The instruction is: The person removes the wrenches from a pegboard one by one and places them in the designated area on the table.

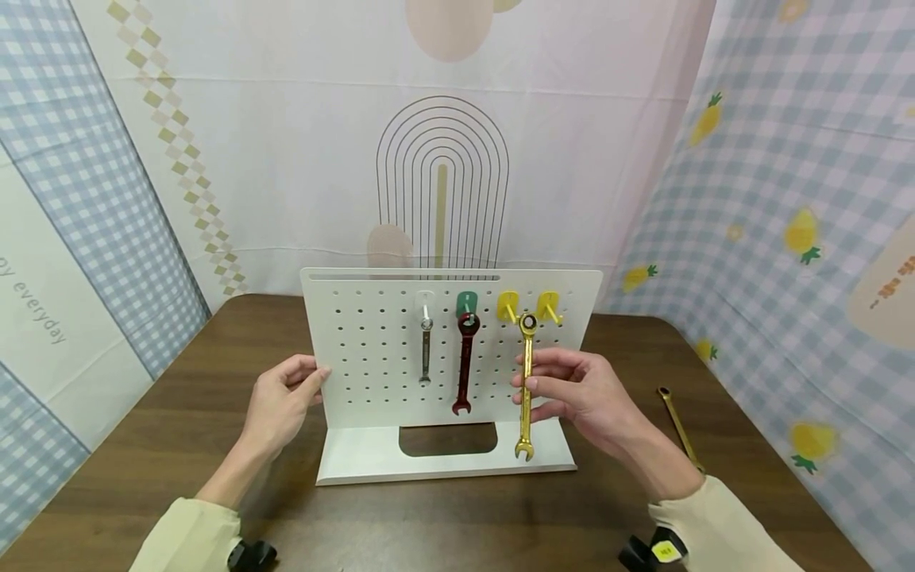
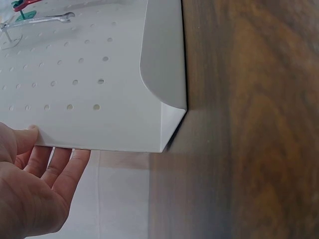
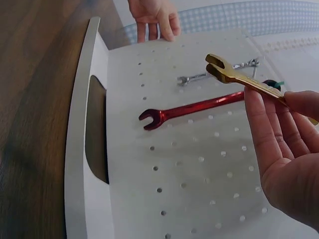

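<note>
My right hand (image 1: 582,393) pinches a gold combination wrench (image 1: 526,389) between thumb and fingers, its ring end up and its open end down. The ring end is in front of the yellow hooks (image 1: 508,307); I cannot tell whether it touches one. At the other side, my left hand (image 1: 282,401) grips the left edge of the white pegboard (image 1: 372,349), thumb on the front and fingers behind, as the left wrist view shows. A red wrench (image 1: 465,365) hangs from a green hook (image 1: 466,303). Left of it, a small silver wrench (image 1: 426,349) hangs from a white hook (image 1: 424,300).
Another gold wrench (image 1: 679,429) lies on the brown wooden table (image 1: 400,524), right of the right forearm. The pegboard's base has a rectangular cut-out. Patterned cloths (image 1: 300,175) stand behind and at both sides.
</note>
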The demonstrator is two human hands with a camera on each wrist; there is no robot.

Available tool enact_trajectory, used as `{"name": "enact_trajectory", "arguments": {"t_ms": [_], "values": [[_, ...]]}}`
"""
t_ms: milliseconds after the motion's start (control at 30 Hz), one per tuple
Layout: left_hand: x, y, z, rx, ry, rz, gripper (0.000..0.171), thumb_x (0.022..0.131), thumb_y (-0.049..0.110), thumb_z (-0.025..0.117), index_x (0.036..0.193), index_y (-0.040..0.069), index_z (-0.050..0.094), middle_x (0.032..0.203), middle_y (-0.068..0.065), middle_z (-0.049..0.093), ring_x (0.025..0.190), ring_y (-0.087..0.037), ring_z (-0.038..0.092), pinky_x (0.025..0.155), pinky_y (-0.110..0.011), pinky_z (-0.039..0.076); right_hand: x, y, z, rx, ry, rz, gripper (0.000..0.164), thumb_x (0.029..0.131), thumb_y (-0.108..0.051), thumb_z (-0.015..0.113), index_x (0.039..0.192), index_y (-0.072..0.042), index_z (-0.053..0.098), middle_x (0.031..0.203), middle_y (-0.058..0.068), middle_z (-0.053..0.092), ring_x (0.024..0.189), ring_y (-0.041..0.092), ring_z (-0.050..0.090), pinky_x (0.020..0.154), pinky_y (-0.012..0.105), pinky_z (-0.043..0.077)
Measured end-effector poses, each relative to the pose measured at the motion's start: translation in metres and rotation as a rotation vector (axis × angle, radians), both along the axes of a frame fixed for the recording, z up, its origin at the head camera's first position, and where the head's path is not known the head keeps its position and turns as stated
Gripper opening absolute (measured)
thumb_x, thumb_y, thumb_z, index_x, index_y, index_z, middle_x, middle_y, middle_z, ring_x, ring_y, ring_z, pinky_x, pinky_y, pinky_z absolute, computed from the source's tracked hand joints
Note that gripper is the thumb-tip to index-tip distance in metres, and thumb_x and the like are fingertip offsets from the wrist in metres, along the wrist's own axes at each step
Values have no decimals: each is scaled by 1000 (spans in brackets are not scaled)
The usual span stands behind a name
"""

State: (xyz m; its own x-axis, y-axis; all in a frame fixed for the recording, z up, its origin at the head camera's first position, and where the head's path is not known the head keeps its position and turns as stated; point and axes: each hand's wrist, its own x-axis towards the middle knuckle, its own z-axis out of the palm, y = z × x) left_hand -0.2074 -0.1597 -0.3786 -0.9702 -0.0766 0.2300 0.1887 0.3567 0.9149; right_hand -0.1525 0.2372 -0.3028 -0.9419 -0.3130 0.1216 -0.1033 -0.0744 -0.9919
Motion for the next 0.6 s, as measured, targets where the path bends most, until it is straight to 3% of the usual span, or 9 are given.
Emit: {"name": "enact_trajectory", "arguments": {"t_ms": [600], "values": [[0,0,0,8,-11,-1,20,104,13,70,114,-4,71,97,-6,76,80,-1,67,72,-17,62,-1,24,-17,34,-45,-51,23,99,3,69,119,-6,75,109,8,80,95,20,79,81,41,68]]}}
